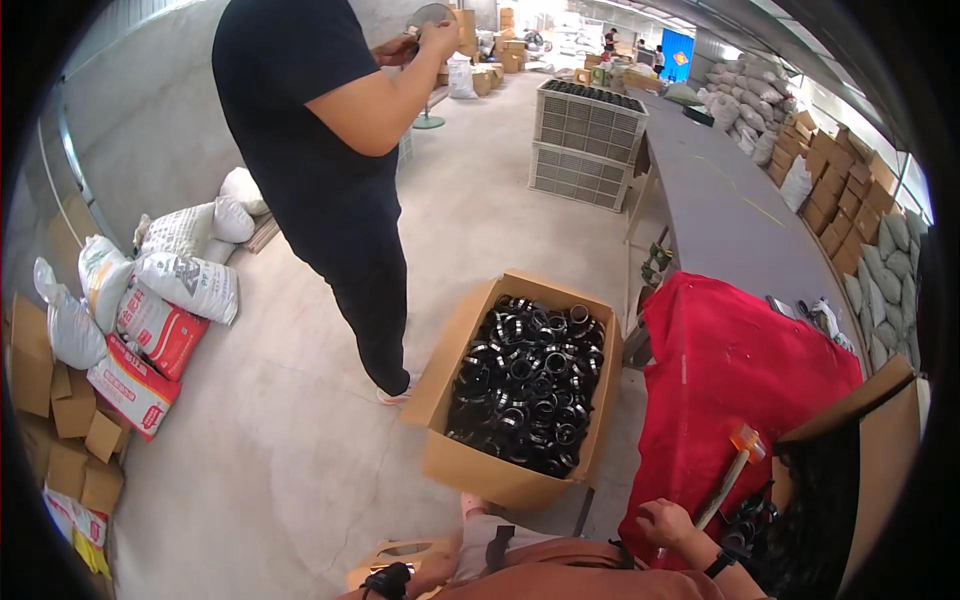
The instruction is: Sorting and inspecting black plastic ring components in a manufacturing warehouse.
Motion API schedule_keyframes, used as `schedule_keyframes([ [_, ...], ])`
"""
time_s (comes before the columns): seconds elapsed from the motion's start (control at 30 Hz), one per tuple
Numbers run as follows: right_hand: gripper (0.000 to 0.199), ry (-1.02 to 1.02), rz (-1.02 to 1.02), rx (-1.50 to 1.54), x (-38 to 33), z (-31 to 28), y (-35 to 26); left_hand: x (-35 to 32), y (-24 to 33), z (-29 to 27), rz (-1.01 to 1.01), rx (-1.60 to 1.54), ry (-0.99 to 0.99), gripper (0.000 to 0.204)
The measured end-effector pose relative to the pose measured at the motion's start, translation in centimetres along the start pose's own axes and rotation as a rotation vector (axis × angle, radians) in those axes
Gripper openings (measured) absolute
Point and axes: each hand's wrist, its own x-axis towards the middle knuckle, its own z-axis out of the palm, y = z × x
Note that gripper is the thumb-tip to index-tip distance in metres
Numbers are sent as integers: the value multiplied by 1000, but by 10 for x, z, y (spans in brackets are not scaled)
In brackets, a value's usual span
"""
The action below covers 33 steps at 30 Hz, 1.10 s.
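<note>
Over the red cloth (745, 345) at the table's near end, my right hand (668, 524) has its fingers curled in. What they hold, if anything, is hidden. A mallet (735, 470) with an orange head lies beside that hand. Black ring-shaped parts (750, 525) are piled to its right, next to an open carton (875, 480) with dark contents. My left forearm (432, 577) is at the lower edge by a black object; the left hand's fingers cannot be made out. Ahead of me stands an open cardboard box (445, 465) full of black ring-shaped parts (530, 385).
A person in dark clothes (320, 150) stands left of the box, holding a round object (432, 15). Stacked grey crates (585, 150) stand beside the long table (745, 220). Sacks (190, 280) and cartons (60, 400) line the left wall; more sacks and cartons (840, 190) fill the right side.
</note>
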Motion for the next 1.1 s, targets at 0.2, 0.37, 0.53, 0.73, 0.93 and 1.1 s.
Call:
schedule_keyframes([
  [0.2,34,-319,59,-358,23,20,26,164,-159,120,162,-59,-30,41],
  [0.37,38,-479,137,-285,9,62,49,142,-58,33,-18,-183,4,41],
  [0.53,38,-502,335,-50,-15,87,66,136,-11,-11,31,-186,16,41],
  [0.73,37,-490,391,-45,8,41,19,142,22,-46,70,-131,-7,40],
  [0.93,35,-458,429,17,4,21,6,149,76,-73,190,-9,-12,40],
  [1.1,34,-430,424,100,-17,15,5,115,123,-86,319,94,0,40],
])
